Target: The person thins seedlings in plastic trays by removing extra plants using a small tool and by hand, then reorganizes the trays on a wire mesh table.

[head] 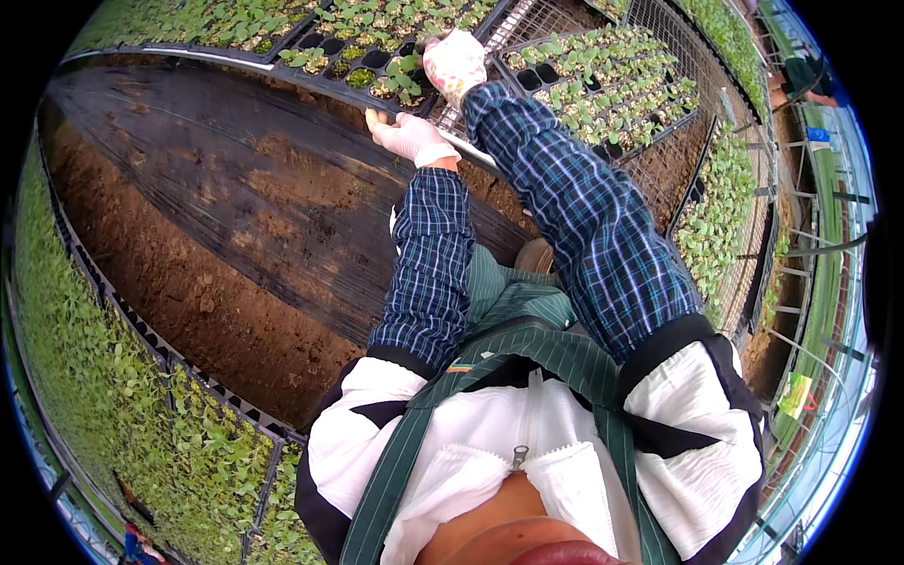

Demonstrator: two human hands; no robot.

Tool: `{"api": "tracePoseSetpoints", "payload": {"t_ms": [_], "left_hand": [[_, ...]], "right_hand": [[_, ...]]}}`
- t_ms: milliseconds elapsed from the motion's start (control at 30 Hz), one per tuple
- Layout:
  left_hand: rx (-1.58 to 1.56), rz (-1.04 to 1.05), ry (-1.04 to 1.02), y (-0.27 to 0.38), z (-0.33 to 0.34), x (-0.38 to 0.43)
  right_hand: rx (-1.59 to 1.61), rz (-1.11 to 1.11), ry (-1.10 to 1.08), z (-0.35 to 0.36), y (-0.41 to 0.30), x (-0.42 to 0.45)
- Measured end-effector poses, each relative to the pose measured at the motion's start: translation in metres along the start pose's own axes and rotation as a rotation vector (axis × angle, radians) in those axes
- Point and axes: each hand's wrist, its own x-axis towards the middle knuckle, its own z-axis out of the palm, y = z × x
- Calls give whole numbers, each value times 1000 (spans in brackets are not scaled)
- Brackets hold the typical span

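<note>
My left hand (pixel 409 138), in a thin pale glove, is beside the front rim of a black seedling tray (pixel 321 78). Its fingers are loosely bent and apart, and I see nothing in them. Farther over, my right hand (pixel 455 67), in a white glove with a floral pattern, is at the tray's right end. Its fingertips are turned away and partly hidden, so what they hold is unclear. Leafy seedlings (pixel 404 78) fill some cells close to both hands. Several other cells are bare and dark, and a few hold green moss (pixel 360 76).
Another seedling tray (pixel 600 88) lies at the right on a wire mesh bench (pixel 533 28). Black plastic sheeting (pixel 233 169) covers the ground beside brown soil (pixel 183 282). Dense trays of seedlings (pixel 141 395) line the left. A person's arm (pixel 812 97) shows at far right.
</note>
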Motion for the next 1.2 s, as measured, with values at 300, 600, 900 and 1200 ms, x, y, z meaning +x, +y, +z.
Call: {"api": "tracePoseSetpoints", "payload": {"t_ms": [300, 600, 900, 1200], "left_hand": [[65, 143, 43, -11, 2, 1], [151, 279, 165, -20, 3, 0], [196, 1280, -658, -16, 59, -181], [741, 1467, -1575, -106, 193, -343]], "right_hand": [[-378, -84, -25, -22, 2, 2], [951, 359, 407, -137, 105, -52], [612, 587, 472, -292, 351, -192], [-156, 730, 217, -300, 468, -205]]}}
